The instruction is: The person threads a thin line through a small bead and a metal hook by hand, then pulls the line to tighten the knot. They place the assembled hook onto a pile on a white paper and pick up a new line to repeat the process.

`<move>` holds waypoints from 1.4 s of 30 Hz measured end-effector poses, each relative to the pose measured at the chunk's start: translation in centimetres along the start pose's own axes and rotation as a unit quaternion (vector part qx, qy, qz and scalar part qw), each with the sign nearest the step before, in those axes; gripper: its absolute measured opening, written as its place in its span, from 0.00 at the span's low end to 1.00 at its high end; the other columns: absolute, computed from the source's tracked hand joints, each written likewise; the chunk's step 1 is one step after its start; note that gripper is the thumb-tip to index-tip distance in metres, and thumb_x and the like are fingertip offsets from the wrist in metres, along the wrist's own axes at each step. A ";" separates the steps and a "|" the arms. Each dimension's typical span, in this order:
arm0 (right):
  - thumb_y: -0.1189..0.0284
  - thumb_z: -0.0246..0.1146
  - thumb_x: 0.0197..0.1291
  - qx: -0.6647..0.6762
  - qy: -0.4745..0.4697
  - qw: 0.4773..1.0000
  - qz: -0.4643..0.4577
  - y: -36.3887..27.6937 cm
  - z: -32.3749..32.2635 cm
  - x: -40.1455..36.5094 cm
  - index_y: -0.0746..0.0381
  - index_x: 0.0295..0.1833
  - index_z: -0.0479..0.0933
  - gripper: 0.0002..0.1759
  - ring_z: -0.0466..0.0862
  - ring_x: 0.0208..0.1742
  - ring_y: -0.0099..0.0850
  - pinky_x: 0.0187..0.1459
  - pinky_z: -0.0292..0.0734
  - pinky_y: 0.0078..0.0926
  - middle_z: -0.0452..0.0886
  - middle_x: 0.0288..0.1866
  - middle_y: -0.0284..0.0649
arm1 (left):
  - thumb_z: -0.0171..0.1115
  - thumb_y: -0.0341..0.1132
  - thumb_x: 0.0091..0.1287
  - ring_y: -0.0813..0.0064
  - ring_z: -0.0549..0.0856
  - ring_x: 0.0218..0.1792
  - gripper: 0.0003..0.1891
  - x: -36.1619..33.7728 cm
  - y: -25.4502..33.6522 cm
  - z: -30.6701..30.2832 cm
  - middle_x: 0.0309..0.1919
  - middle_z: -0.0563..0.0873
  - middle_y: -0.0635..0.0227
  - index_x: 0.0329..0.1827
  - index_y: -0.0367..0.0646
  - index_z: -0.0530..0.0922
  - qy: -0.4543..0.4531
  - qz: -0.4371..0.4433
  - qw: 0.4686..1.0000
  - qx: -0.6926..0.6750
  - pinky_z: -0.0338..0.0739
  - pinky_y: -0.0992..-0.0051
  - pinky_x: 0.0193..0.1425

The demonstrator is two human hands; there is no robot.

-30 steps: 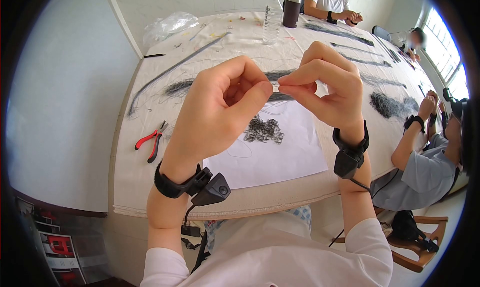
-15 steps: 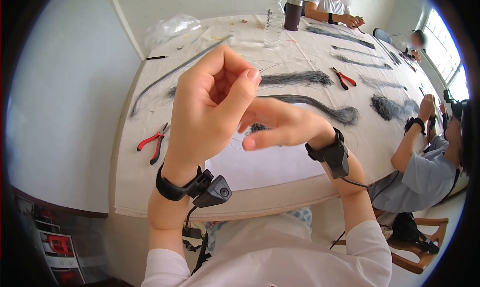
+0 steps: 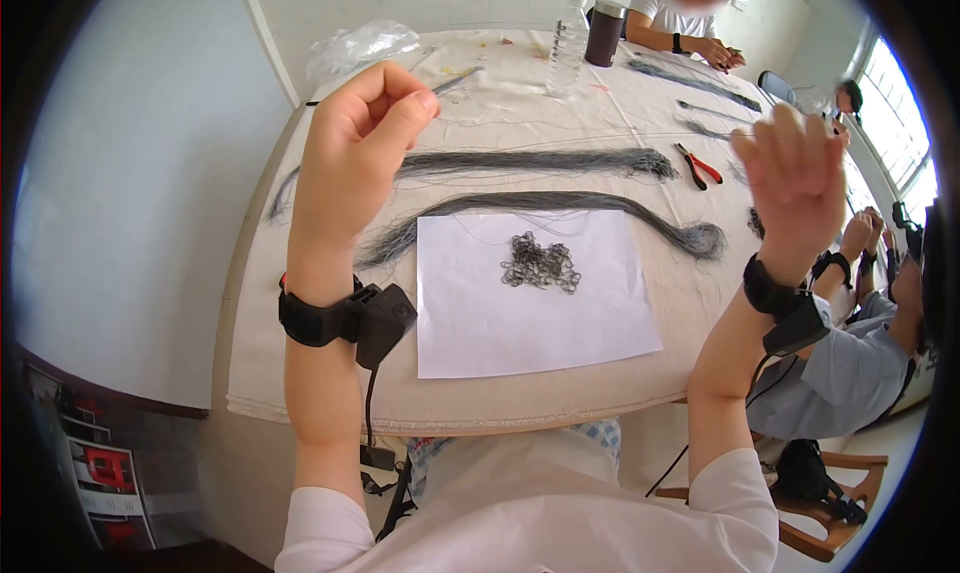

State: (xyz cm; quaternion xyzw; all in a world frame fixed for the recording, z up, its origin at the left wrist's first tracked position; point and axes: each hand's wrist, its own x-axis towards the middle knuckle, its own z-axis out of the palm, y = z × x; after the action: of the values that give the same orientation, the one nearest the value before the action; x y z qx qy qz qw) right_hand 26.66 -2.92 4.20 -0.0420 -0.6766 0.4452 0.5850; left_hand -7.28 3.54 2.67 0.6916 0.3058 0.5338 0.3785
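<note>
Left hand (image 3: 372, 123) raised near table's (image 3: 520, 401) left edge, thumb and forefinger pinched. Right hand (image 3: 793, 178) near right edge, fingers bent, grip unclear; wide room between. Fine strand (image 3: 620, 135) crosses there. Dark loops (image 3: 540, 263) on paper (image 3: 530, 333), off near edge.

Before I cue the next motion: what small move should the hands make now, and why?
Probably ease the right hand in toward the left hand rather than spread wider: the hands are far apart, and a thin strand seems to run nearly straight between them. The left thumb and finger are pinched; blur hides whether the right fingers grip it.
</note>
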 end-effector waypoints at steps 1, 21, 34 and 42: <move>0.61 0.48 0.73 0.044 0.013 0.999 -0.016 -0.9 -0.3 0.0 0.55 0.27 0.66 0.19 0.66 0.35 0.25 0.43 0.62 0.27 0.68 0.34 0.33 | 0.59 0.33 0.65 0.92 0.65 0.23 0.08 0.2 -0.4 -0.3 0.20 0.72 0.82 0.29 0.41 0.76 0.003 -0.004 1.000 0.001 0.56 0.86 0.25; 0.67 0.55 0.67 -0.263 0.188 0.946 0.017 0.9 2.4 -1.3 0.72 0.54 0.72 0.19 0.65 0.25 0.15 0.29 0.58 0.13 0.74 0.37 0.35 | 0.59 0.31 0.66 0.93 0.66 0.24 0.06 -1.1 0.7 2.4 0.22 0.73 0.81 0.30 0.40 0.75 -0.069 -0.011 0.997 0.044 0.59 0.87 0.26; 0.68 0.51 0.66 -0.302 -0.055 0.924 0.225 3.9 6.4 1.7 0.65 0.70 0.66 0.27 0.71 0.35 0.21 0.39 0.67 0.18 0.78 0.32 0.32 | 0.59 0.26 0.65 0.93 0.67 0.21 0.04 -2.6 1.6 4.6 0.20 0.73 0.80 0.32 0.39 0.74 -0.134 0.051 0.989 0.044 0.58 0.86 0.24; 0.27 0.29 0.60 -0.228 -0.027 0.937 0.263 5.8 6.3 1.8 0.61 0.77 0.51 0.55 0.60 0.25 0.20 0.30 0.55 0.19 0.80 0.36 0.39 | 0.62 0.23 0.60 0.89 0.62 0.18 0.03 -2.6 0.9 5.2 0.31 0.77 0.77 0.32 0.41 0.77 -0.134 0.113 0.983 0.046 0.56 0.85 0.23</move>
State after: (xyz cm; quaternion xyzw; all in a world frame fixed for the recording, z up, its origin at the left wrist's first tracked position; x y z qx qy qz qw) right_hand 18.22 -1.87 2.33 -0.3381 -0.7406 0.4179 0.4032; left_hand -2.82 -0.14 1.32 0.8036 0.1963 0.4609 0.3213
